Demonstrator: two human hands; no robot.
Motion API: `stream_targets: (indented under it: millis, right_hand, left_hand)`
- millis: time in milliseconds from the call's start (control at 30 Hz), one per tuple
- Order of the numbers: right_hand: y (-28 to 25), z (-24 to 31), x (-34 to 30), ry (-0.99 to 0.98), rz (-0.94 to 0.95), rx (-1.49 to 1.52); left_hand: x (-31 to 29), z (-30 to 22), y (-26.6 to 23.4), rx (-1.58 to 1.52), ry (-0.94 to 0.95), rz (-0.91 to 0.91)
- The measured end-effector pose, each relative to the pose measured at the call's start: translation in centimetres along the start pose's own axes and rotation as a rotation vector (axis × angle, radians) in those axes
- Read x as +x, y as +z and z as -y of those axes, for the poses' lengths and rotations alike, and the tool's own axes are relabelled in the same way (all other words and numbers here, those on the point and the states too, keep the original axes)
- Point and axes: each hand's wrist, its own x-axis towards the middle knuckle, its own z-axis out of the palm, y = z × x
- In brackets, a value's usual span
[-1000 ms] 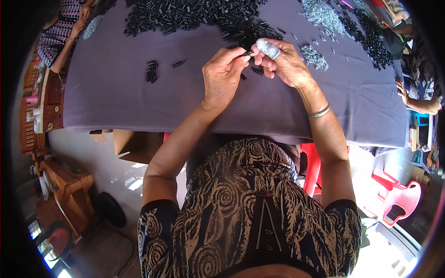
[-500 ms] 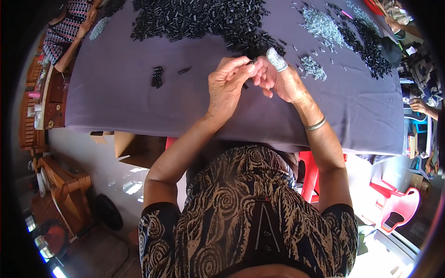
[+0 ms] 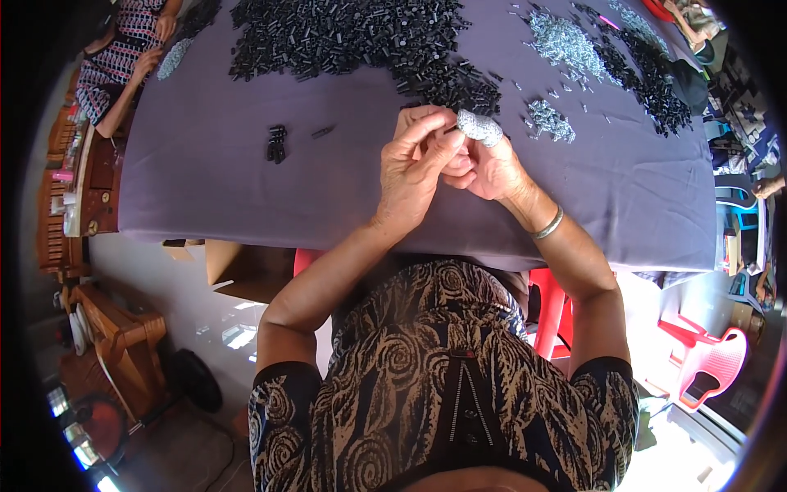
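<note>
My left hand (image 3: 410, 168) and my right hand (image 3: 488, 168) meet above the near part of the table, fingers closed and tips pressed together. Whatever lies between their fingertips is hidden. A grey-white knitted cover (image 3: 479, 129) wraps the thumb of my right hand, and a metal bangle rings that wrist. Just beyond the hands spreads a big pile of small black tube-shaped parts (image 3: 352, 37). To the left lie a little cluster of black parts (image 3: 277, 143) and a single dark part (image 3: 324, 131). Right of my hands is a small heap of silvery metal pieces (image 3: 551, 121).
A purple-grey cloth (image 3: 246, 201) covers the table. A larger silvery heap (image 3: 566, 41) and another black pile (image 3: 656, 102) lie at the far right. Other people sit at the left and right edges. A red plastic chair (image 3: 705, 365) and a cardboard box (image 3: 246, 266) stand below.
My right hand has turned and closed in, its covered thumb moving down and left against my left fingertips. The dark bit seen at my left fingertips is now hidden.
</note>
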Motion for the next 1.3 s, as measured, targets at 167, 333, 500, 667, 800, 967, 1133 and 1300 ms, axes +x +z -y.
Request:
stream_targets:
  millis: [167, 333, 500, 667, 800, 967, 1133, 1300]
  right_hand:
    - [0.3, -1.2, -0.5, -0.039, -0.007, 0.159]
    - [-0.7, -0.8, -0.1, -0.12, 0.093, 0.449]
    - [-2.2, -0.1, -1.1, -0.286, -0.073, 0.413]
    - [-2.6, -0.6, -1.5, -0.282, -0.299, 0.232]
    - [-0.1, -0.3, -0.9, -0.208, -0.237, 0.207]
    - [-0.3, 0.0, -0.8, -0.054, -0.19, 0.151]
    - [0.3, 0.4, -0.3, 0.212, -0.045, -0.121]
    - [-1.0, 1.8, -0.5, -0.458, -0.434, -0.705]
  left_hand:
    - [1.3, -1.3, 0.6, 0.131, 0.069, 0.178]
    - [3.0, -1.6, 2.7, 0.144, -0.217, 0.239]
    - [3.7, 1.2, 4.4, 0.043, -0.028, 0.154]
    - [3.7, 0.4, 4.2, -0.088, -0.107, 0.16]
    - [3.5, 0.5, 3.4, 0.039, -0.046, 0.163]
    - [2.0, 1.2, -0.1, 0.447, 0.238, 0.163]
    - [0.9, -0.8, -3.0, 0.579, 0.397, 0.119]
    - [1.9, -4.8, -8.2, 1.261, 0.548, 0.005]
